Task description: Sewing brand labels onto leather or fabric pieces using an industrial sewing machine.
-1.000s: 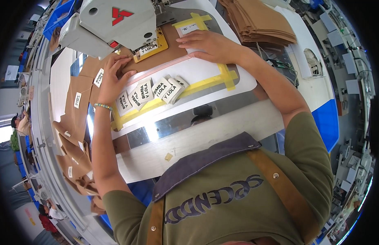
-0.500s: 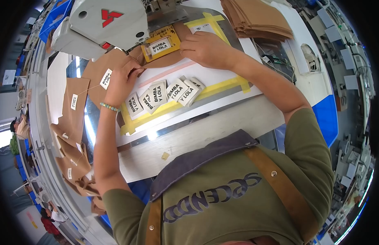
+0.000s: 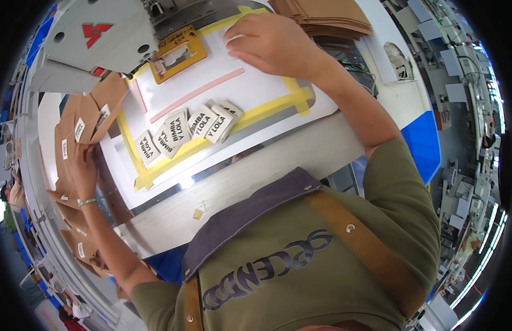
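Observation:
My left hand (image 3: 84, 168) is closed on the edge of a brown fabric piece (image 3: 115, 94) with a white label on it, left of the sewing machine head. My right hand (image 3: 275, 47) hovers over the white sheet (image 3: 223, 60), fingers bent and apart, holding nothing. Between the hands, a yellow frame template (image 3: 198, 52) with an open window sits beside the machine's needle area. Several white printed labels (image 3: 203, 122) lie in an overlapping pile on the sheet, below a pink strip (image 3: 198, 95).
A white sewing machine head (image 3: 96, 49) fills the upper left. Yellow tape (image 3: 267, 107) borders the sheet. Brown pieces are stacked (image 3: 330, 19) at the far right; labelled pieces (image 3: 82, 245) joined by thread hang at the left. A blue bin (image 3: 421, 143) stands right.
My left hand has drawn the brown piece from under the yellow template out to the left. My right hand has let go of it and lifted. The view has shifted slightly.

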### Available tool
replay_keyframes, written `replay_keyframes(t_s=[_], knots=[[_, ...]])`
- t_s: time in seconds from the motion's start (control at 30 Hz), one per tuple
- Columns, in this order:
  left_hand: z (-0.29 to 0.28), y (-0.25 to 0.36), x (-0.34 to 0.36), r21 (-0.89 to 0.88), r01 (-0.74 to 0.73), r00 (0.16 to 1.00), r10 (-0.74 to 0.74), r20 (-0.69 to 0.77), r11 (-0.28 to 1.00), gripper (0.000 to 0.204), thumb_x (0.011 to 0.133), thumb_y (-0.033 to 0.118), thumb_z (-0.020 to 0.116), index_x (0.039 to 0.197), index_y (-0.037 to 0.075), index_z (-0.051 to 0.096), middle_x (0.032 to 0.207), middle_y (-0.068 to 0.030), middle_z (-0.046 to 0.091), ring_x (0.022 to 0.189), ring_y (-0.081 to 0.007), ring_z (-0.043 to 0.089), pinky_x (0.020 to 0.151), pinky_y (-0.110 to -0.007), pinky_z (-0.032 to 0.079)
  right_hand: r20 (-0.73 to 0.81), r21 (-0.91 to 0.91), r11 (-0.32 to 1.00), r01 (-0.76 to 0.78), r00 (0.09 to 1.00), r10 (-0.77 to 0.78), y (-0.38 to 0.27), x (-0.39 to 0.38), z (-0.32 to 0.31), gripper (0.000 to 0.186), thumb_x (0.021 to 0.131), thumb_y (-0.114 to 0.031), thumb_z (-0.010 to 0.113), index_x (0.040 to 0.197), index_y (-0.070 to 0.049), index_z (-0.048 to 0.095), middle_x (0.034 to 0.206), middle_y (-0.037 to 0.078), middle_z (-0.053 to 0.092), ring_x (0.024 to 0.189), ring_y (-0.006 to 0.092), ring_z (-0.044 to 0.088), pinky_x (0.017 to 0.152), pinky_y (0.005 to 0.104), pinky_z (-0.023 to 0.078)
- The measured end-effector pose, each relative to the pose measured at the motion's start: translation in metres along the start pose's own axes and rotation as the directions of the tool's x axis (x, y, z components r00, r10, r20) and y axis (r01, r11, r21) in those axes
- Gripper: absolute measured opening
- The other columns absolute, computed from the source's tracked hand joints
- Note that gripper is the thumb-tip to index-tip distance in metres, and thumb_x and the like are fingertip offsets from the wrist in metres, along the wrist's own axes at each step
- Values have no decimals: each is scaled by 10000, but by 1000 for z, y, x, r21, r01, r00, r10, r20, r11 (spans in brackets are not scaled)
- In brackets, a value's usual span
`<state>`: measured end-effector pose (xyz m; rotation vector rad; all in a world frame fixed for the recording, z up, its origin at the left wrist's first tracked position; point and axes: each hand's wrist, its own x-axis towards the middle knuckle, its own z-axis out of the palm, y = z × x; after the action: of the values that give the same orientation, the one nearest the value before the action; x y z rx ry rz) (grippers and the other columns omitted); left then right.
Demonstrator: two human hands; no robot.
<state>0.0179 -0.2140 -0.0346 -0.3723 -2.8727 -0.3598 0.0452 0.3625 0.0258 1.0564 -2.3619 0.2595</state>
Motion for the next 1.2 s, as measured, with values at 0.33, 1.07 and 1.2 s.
replay_keyframes(t_s=[0.33,1.07,1.2], knots=[[-8,45,-1,146,-138,954,171,-246,980,497,943,-85,562,1412,72,616,1477,-128,582,1381,-348,551,1137,-451,483,-55,-233,836,-497,865,499,59,-51,-73,191,882,-179,735,949,-2,751,972,149,734,941,362,692,847,455,554],[19,279,-7,-713,-294,848,518,112,636,594,989,232,662,1526,32,504,1649,-174,412,1560,-378,318,1277,-491,236,-136,-27,725,-688,721,679,93,-52,-68,212,958,-209,682,1036,-26,756,952,124,746,878,345,703,799,442,556],[4,284,9,-646,-387,866,500,-9,658,520,986,193,663,1469,28,566,1600,-177,481,1476,-388,441,1225,-468,337,-546,61,836,-545,683,485,98,-30,-45,157,941,-208,652,966,-62,704,883,134,720,760,344,695,660,445,540]])
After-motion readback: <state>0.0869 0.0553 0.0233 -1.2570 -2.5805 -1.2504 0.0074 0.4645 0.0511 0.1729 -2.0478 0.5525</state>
